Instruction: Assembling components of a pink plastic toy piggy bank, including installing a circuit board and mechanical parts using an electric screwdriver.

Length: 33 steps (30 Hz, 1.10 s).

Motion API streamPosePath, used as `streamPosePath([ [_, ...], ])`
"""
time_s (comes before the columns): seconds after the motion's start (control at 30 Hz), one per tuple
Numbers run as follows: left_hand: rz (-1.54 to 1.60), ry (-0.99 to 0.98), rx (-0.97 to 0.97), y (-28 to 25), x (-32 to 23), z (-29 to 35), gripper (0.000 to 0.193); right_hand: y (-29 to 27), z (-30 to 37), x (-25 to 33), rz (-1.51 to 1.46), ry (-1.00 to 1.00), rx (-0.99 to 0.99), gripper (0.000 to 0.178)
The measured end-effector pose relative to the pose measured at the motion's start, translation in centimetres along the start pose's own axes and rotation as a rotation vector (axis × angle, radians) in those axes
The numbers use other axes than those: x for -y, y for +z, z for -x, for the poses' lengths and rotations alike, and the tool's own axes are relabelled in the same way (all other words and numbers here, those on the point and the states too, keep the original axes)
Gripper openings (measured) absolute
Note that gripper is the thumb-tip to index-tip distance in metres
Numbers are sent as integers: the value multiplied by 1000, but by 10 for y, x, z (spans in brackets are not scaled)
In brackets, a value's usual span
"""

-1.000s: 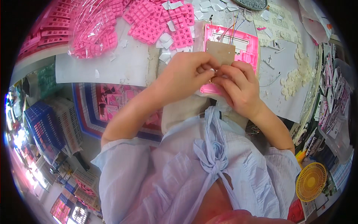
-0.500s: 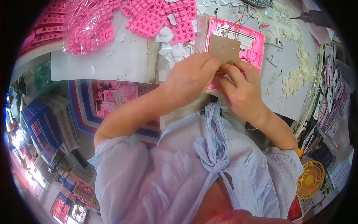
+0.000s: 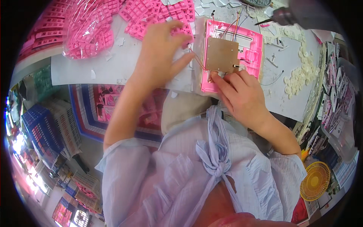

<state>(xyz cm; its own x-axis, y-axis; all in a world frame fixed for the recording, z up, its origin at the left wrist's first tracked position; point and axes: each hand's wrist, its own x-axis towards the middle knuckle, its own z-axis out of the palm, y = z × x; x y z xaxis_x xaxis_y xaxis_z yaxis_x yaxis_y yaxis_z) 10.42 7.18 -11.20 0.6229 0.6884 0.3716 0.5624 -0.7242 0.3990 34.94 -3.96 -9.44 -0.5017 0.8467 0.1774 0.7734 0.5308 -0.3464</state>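
right hand (image 3: 245,94) sits nearest, fingertips pressed on the lower edge of the pink case (image 3: 231,55) with its brown board (image 3: 222,55), pinning it to the table, not pinching. looks like mid-assembly. left hand (image 3: 160,56) reaches farther out, fingers spread over the loose pink parts (image 3: 151,11); next it'd need one picked cleanly.

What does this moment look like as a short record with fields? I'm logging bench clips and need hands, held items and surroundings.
left hand: left hand, fingers spread, over loose pink plastic parts on the table, grip unclear
right hand: right hand, fingertips on the lower edge of the pink frame
workpiece: pink frame lying flat, tan circuit board seated in it, thin wires running off the board
table: white worktop
nearby: clear bag of pink parts, pile of small white pieces, yellow fan at lower right
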Motion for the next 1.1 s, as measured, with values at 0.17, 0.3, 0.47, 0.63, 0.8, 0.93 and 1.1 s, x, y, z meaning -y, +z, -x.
streamPosePath([
  [0.17, 155, -16, 235, -12, 3, 8, 12, -7, -4, 5, 76, 17, 111, 46],
  [0.3, 640, -578, 300, -23, -13, 2, 5, -22, -11, -10, -51, -90, 244, 42],
  [0.47, 1100, -648, 56, -16, -54, -2, 14, -29, -4, -16, -169, -35, 190, 22],
  [0.63, 1104, -559, 212, -4, -80, -12, 22, -30, 6, -24, -323, 38, -79, 17],
  [0.8, 979, -446, 391, 6, -94, -28, 17, -46, 6, -28, -397, -36, -257, 37],
  [0.93, 1121, -635, 591, 11, -88, -41, 15, -44, 8, -38, -444, -93, -164, 41],
  [1.1, 1333, -657, 473, 3, -83, -30, 14, -35, 6, -43, -473, 52, -221, 35],
])
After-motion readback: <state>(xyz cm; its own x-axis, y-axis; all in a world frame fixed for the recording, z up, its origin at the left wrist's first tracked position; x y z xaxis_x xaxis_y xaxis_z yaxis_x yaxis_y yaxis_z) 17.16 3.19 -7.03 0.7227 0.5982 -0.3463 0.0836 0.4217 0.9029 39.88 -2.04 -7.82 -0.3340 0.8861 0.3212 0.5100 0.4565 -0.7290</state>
